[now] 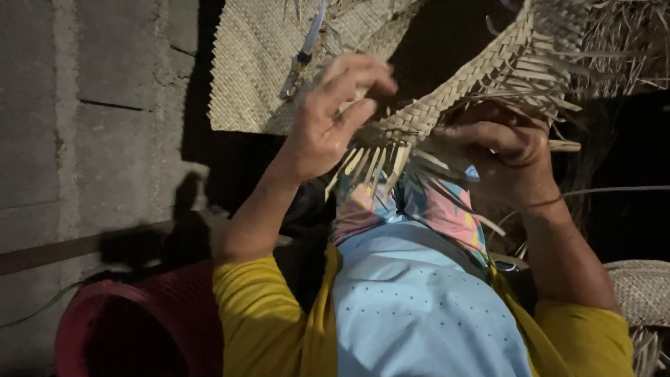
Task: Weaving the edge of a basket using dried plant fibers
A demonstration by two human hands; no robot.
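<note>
Two hands meet at the edge of our half-woven palm-leaf mat [488,63]; first person here means the wearer of the camera, looking down past a yellow-sleeved top and a pale blue cloth [419,307] over the lap. Our left hand [331,115] is raised, fingers curled together, its fingertips pinching the woven border [412,122] just beside it; loose flat strips [373,164] hang down from that border directly beneath the palm. Our right hand [506,150] sits close across from the left, under the mat's rim, fingers bent and closed on the woven edge and its frayed ends; a thin bracelet or thread shows at its wrist. Above and behind the left hand lies a flatter finished stretch of matting [251,77], and a small knife with a dark handle [301,52] rests on it, just beyond the fingertips. Below the left forearm stands a red plastic basket [132,328]; farther out on that side is a grey concrete wall [84,126]. Near the right elbow we see another woven piece [642,290]; beyond the right hand all is dark.
</note>
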